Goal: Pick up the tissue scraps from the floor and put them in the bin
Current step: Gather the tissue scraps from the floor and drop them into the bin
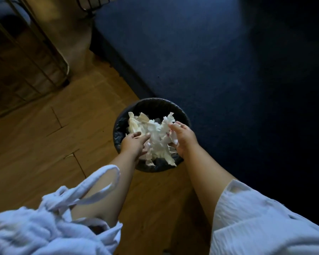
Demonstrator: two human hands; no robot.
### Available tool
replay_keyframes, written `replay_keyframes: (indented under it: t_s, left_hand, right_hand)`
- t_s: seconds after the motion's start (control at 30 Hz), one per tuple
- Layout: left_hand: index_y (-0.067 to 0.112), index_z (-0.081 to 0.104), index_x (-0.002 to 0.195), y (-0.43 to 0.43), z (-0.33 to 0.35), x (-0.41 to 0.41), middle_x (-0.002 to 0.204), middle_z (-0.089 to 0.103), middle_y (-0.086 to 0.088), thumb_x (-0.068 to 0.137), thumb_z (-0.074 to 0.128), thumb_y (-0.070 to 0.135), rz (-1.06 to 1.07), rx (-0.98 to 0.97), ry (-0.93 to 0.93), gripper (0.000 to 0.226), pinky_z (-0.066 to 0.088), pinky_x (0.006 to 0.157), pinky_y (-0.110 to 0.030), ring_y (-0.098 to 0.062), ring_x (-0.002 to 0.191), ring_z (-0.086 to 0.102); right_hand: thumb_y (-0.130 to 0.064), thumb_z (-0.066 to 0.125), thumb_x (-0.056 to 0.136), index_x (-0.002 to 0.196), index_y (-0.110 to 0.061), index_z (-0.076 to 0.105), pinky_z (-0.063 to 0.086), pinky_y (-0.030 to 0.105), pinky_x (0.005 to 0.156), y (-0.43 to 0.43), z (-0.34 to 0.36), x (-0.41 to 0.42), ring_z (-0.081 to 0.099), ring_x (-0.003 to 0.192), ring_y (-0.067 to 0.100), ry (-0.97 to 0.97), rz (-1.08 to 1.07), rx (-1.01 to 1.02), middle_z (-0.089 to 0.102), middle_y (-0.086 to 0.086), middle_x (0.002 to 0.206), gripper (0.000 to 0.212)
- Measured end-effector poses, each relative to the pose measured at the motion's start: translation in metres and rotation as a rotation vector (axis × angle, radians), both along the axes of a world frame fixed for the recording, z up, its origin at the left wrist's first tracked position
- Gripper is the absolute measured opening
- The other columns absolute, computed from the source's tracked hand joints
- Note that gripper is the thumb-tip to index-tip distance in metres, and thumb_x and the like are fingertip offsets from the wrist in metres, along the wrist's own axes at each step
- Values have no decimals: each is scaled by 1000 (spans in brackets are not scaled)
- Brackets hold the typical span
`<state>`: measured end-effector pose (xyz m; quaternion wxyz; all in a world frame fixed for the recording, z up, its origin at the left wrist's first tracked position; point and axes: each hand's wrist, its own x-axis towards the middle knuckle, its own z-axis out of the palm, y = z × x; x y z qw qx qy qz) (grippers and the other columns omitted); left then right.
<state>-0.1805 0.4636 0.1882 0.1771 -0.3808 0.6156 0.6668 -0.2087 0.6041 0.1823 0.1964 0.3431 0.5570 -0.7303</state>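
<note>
The 2 hands hold 1 loose bundle of white tissue scraps (157, 134) between them, directly above the open mouth of the bin (155, 102); the bundle hangs over the near half of the opening, and its lowest shreds dangle past the near rim. The left hand (133, 143) meets the bundle from the left; its fingers (145, 137) lie fairly straight and spread against the paper, the thumb raised above them, so it presses rather than grips. The right hand (183, 138) closes in from the right; its fingers (175, 126) are curled over the top of the scraps and a tuft of tissue shows pinched by the thumb at the palm side.

The bin is round and dark, with a black liner (119, 126) folded over its rim; it stands on the wooden floor (44, 144), right at the edge of a dark blue carpet (210, 61) that fills the right and far side of the scene. At the far left stands a thin-barred metal frame (26, 52) in shadow. Both forearms are bare; loose white sleeves (256, 218) hang at the near edge, the left one bunched and trailing ties.
</note>
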Motion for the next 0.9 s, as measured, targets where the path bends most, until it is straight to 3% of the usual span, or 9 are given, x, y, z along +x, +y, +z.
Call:
replay_keyframes:
  t_s: [0.07, 0.13, 0.3, 0.43, 0.5, 0.6, 0.73, 0.9]
  left_hand:
    - [8, 50, 126, 1, -3, -4, 110, 58, -10, 86, 66, 17, -22, -8, 9, 44, 55, 78, -36, -29, 105, 59]
    - [8, 54, 120, 3, -3, -4, 95, 60, -5, 86, 65, 18, -27, -25, 22, 38, 53, 75, -32, -26, 97, 59]
    - [10, 56, 107, 11, 14, 9, 100, 59, -8, 88, 62, 18, -36, -47, 75, 21, 51, 75, -29, -24, 94, 59]
    - [6, 58, 109, 20, 42, 45, 87, 59, -7, 90, 59, 17, -128, -68, 116, 22, 50, 70, -29, -17, 77, 57]
    - [8, 58, 110, 24, 57, 74, 91, 61, -7, 91, 57, 18, -207, -82, 124, 22, 52, 74, -33, -15, 77, 57]
    - [10, 59, 113, 33, 84, 129, 101, 63, -6, 92, 56, 19, -319, -100, 136, 24, 49, 67, -23, -13, 83, 59]
    - [11, 61, 110, 45, 116, 209, 103, 64, -6, 91, 57, 18, -418, -82, 147, 21, 46, 65, -20, -16, 89, 59]
    - [15, 61, 110, 68, 130, 315, 102, 64, -2, 91, 55, 17, -579, -13, 82, 20, 50, 73, -24, -14, 90, 61]
  right_hand:
    - [-18, 63, 86, 126, -21, 52, 42, 52, 101, 0, -1, 0, 49, 120, 30, -16, 37, 6, 53, 9, 131, 42]
    - [-19, 60, 88, 127, -20, 52, 39, 49, 103, 1, 3, 3, 44, 126, 31, -25, 56, 23, 49, 8, 136, 40]
    - [-17, 56, 90, 118, -18, 59, 45, 43, 95, 10, 21, 18, 50, 109, 23, 32, 43, 33, 56, 3, 115, 28]
    - [-14, 54, 91, 111, -16, 61, 48, 41, 92, 22, 43, 60, 56, 106, 23, 89, 5, 52, 62, 8, 113, 22]
    - [-14, 54, 91, 109, -16, 62, 50, 40, 90, 26, 57, 93, 59, 107, 24, 99, 0, 73, 62, 11, 117, 20]
    - [-16, 52, 93, 101, -22, 63, 52, 29, 75, 31, 82, 159, 61, 99, 18, 103, -23, 89, 64, 6, 110, 15]
    - [-18, 50, 93, 99, -25, 62, 52, 37, 88, 43, 109, 266, 60, 102, 19, 71, -125, 112, 65, 3, 108, 15]
    - [-19, 47, 95, 104, -24, 62, 52, 34, 82, 69, 122, 403, 62, 101, 19, -8, -284, 105, 65, 3, 106, 18]
